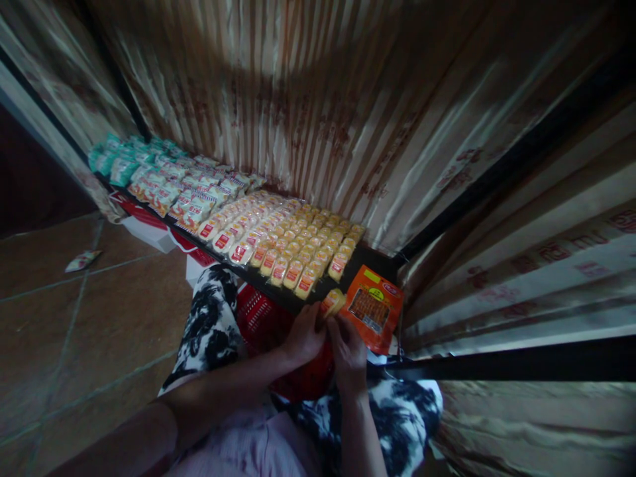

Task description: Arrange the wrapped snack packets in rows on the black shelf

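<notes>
Between my two hands is a small yellow snack packet (332, 303), held above a red basket (258, 315). My left hand (307, 333) closes on its left side, and my right hand (346, 344) pinches its lower edge. Just beyond them, rows of similar yellow packets (293, 270) stand on a dark shelf (322, 286). Paler packets (240, 250) of the same shape line up to their left. Right beside my right hand lies an orange food bag (375, 308) with a picture on its front.
White snack bags (193, 209) and green bags (122, 170) fill the shelf's far left. Below it are white boxes (149, 233). Dark metal bars (497, 159) and a printed plastic sheet (298, 99) close in the back and right. One small packet (82, 260) lies on the tiled floor.
</notes>
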`<action>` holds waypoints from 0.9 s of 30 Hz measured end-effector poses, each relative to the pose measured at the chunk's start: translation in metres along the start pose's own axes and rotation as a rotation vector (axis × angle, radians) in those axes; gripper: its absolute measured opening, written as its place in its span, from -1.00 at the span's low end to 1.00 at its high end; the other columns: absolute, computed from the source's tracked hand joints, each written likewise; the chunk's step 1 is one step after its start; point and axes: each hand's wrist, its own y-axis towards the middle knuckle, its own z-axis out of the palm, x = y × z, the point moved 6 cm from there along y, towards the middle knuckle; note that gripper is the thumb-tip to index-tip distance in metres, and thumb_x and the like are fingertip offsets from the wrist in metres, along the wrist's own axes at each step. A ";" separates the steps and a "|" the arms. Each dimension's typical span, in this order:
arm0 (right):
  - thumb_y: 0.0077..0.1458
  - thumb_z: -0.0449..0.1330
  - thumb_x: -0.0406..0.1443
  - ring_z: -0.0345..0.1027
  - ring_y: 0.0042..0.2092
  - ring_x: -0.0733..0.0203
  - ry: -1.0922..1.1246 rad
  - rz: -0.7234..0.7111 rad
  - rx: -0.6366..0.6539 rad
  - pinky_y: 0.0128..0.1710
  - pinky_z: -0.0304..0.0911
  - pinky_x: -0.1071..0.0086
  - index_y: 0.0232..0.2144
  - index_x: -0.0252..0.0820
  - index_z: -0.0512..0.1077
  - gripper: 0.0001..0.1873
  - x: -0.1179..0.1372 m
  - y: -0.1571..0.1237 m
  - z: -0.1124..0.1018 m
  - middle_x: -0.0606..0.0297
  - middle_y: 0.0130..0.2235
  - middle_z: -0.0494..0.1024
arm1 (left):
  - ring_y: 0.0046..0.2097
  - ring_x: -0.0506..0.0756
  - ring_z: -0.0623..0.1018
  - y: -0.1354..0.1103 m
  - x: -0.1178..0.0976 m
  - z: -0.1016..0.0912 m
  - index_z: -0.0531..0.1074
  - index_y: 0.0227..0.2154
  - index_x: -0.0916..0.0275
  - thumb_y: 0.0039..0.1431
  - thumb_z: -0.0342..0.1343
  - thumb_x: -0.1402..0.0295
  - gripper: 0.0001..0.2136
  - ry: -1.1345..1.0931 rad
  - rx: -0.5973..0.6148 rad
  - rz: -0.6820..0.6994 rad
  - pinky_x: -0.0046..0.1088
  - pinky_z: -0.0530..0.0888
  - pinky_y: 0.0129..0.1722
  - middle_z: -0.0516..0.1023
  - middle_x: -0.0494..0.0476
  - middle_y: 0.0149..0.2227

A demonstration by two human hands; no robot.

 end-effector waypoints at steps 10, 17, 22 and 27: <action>-0.11 0.13 0.04 0.25 -0.48 0.23 -0.105 0.075 0.003 -0.49 0.19 0.39 -0.51 -0.17 0.32 -0.61 0.003 0.014 0.003 0.36 -0.56 0.39 | -0.04 0.12 0.42 -0.001 -0.001 0.007 0.16 0.05 0.34 0.14 -0.08 0.47 -0.62 -0.018 -0.012 0.131 -0.28 0.39 0.04 0.27 0.30 -0.05; -0.05 0.09 -0.01 0.19 -0.49 0.28 -0.091 0.046 0.014 -0.50 0.13 0.44 -0.47 -0.17 0.31 -0.66 0.000 0.024 0.003 0.40 -0.54 0.34 | 0.07 0.17 0.37 0.004 -0.005 0.004 0.14 0.07 0.36 0.13 -0.12 0.49 -0.59 0.016 -0.074 0.171 -0.20 0.34 0.11 0.29 0.34 0.01; -0.01 0.06 -0.03 0.14 -0.50 0.30 -0.183 -0.016 0.012 -0.49 0.08 0.45 -0.51 -0.17 0.28 -0.68 0.005 0.031 0.005 0.42 -0.55 0.29 | 0.09 0.15 0.34 0.009 -0.006 0.004 0.18 0.04 0.33 0.12 -0.14 0.52 -0.62 0.053 -0.106 0.229 -0.18 0.30 0.14 0.30 0.32 0.02; -0.03 0.02 -0.01 0.21 -0.45 0.23 -0.319 -0.086 -0.031 -0.42 0.10 0.41 -0.52 -0.17 0.30 -0.66 0.011 0.042 0.004 0.34 -0.52 0.37 | 0.17 0.19 0.26 0.016 -0.006 0.005 0.12 0.10 0.40 0.14 -0.18 0.52 -0.57 0.085 -0.108 0.260 -0.15 0.24 0.19 0.24 0.39 0.09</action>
